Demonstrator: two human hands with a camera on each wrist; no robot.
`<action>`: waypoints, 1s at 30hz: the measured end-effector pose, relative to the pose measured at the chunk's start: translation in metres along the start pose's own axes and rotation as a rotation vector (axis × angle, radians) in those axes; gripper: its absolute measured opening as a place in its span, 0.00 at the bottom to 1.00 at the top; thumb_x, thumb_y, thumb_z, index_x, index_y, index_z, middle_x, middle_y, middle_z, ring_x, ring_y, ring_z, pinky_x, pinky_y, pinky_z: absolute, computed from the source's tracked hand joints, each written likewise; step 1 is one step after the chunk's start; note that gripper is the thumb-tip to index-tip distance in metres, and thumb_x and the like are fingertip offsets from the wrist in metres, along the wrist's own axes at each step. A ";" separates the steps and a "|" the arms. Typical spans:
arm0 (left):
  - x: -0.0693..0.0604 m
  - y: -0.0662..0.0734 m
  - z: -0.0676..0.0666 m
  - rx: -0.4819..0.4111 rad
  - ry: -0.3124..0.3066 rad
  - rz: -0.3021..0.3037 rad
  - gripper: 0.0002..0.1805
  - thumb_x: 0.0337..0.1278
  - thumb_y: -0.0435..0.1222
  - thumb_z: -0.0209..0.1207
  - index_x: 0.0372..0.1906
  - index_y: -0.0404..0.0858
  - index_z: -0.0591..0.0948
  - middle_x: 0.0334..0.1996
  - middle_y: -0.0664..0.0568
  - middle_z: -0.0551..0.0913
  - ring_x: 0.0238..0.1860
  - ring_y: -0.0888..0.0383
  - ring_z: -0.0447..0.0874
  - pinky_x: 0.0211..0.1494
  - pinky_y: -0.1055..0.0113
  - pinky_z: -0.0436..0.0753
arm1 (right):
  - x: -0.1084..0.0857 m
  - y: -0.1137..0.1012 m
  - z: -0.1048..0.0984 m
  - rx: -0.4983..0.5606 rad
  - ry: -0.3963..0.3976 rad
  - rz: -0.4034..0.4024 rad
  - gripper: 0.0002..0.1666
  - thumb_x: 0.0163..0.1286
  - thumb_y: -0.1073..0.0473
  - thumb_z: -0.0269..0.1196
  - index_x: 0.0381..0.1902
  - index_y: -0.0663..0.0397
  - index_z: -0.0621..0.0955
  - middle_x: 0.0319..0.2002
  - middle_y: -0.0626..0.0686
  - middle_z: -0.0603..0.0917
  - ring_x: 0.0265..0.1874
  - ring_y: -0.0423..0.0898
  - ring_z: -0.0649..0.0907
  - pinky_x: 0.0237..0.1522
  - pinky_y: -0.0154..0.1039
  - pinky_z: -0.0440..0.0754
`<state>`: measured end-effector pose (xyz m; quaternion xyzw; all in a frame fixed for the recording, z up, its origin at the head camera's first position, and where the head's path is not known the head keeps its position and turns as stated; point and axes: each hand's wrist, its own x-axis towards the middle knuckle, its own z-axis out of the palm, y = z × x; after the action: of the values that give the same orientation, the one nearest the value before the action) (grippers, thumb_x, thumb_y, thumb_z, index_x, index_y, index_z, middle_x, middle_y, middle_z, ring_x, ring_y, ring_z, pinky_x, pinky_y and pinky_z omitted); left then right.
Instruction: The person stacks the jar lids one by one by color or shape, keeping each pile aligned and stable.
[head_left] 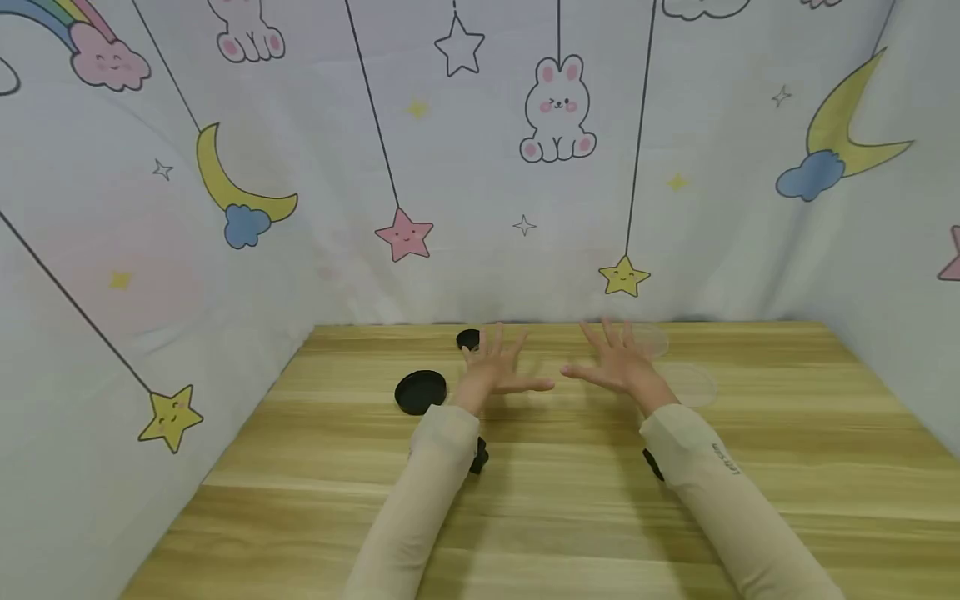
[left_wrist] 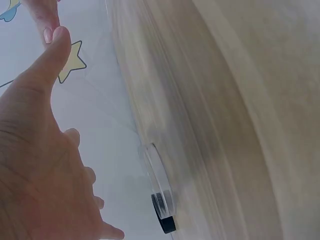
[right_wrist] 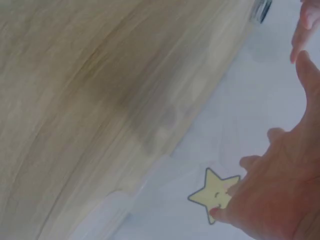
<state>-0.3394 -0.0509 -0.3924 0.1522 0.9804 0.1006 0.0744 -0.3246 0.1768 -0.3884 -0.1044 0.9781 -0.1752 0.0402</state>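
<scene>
In the head view, the left hand is held over the table with fingers spread, holding nothing. Just behind its fingertips is a small black round piece, partly covered, and to its left lies a black round dish. The right hand, also spread and bare, has its thumb pointing toward the left thumb, with a gap between. Beside it lie two clear discs, one farther back and one nearer. The wrist views show the left palm and right palm touching no object.
A wood-grain table meets a pale curtain printed with stars, moons and rabbits along its back and sides. Dark pieces show beside the left sleeve and beside the right sleeve.
</scene>
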 end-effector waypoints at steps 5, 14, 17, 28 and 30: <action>-0.004 -0.008 -0.002 -0.003 0.028 0.004 0.56 0.51 0.71 0.53 0.79 0.57 0.40 0.79 0.42 0.31 0.78 0.35 0.28 0.73 0.29 0.44 | 0.003 -0.010 -0.001 0.021 0.012 -0.012 0.60 0.62 0.21 0.51 0.79 0.43 0.43 0.78 0.62 0.35 0.74 0.71 0.33 0.68 0.75 0.34; -0.012 -0.031 -0.009 -0.091 0.071 0.001 0.57 0.49 0.70 0.55 0.79 0.54 0.43 0.79 0.39 0.34 0.78 0.33 0.31 0.72 0.29 0.47 | 0.007 -0.020 0.010 0.086 0.029 -0.031 0.59 0.62 0.27 0.56 0.79 0.45 0.45 0.78 0.63 0.38 0.74 0.73 0.36 0.66 0.78 0.36; -0.016 -0.040 -0.012 -0.162 0.097 -0.021 0.58 0.49 0.68 0.58 0.79 0.54 0.43 0.79 0.40 0.33 0.78 0.34 0.30 0.73 0.30 0.46 | 0.009 -0.025 0.013 0.128 0.038 -0.051 0.59 0.62 0.28 0.57 0.79 0.46 0.46 0.78 0.65 0.41 0.74 0.75 0.40 0.66 0.78 0.38; -0.032 -0.079 -0.018 -0.343 0.162 -0.035 0.59 0.48 0.65 0.61 0.79 0.50 0.42 0.79 0.39 0.37 0.78 0.35 0.28 0.75 0.33 0.41 | 0.013 -0.054 0.028 0.241 0.052 -0.135 0.59 0.61 0.30 0.60 0.78 0.54 0.51 0.77 0.65 0.50 0.75 0.72 0.46 0.70 0.73 0.45; -0.036 -0.087 -0.020 -0.367 0.179 -0.036 0.58 0.50 0.63 0.61 0.79 0.48 0.44 0.79 0.40 0.42 0.78 0.34 0.27 0.75 0.32 0.40 | 0.014 -0.062 0.032 0.303 0.054 -0.159 0.58 0.61 0.33 0.62 0.78 0.55 0.52 0.77 0.66 0.52 0.75 0.71 0.47 0.70 0.72 0.48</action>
<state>-0.3339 -0.1473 -0.3882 0.1091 0.9508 0.2895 0.0153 -0.3228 0.1067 -0.3969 -0.1697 0.9299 -0.3260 0.0152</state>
